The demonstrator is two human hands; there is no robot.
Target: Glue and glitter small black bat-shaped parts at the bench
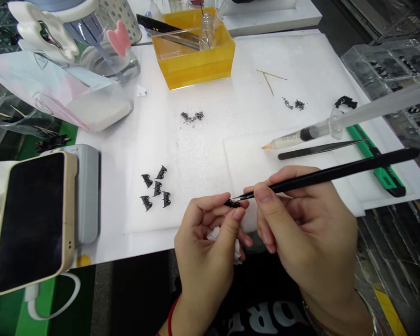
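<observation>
- White flat desk [117, 249], topped w/ soft, faintly grainy white foam sheet [199, 158]; green surface at far L.
- Room: clear plastic compartment boxes [388, 60] w/ dark bits, R side.
- Left hand [210, 238]: grip clamped, fingertips on small glossy black piece [233, 203], held up nr the desk's front edge; crumpled white tissue [214, 233] tucked in same hand.
- Right hand [301, 219]: grip closed round long black tweezers [329, 171], fine tips at the piece.
- L-centre: five small black bat-shaped pieces [157, 188], loose group.
- Back: translucent yellow angular tub [196, 70] w/ small clear glass bottle [207, 31].
- R: clear syringe w/ orange tip [290, 140], slim dark metal tweezers [311, 150] just beside, green-and-black plastic tool [388, 177].
- Far L: phone in beige case [33, 224], tilted vs rounded grey block [88, 196]; shiny pastel pouch [66, 93] behind.
</observation>
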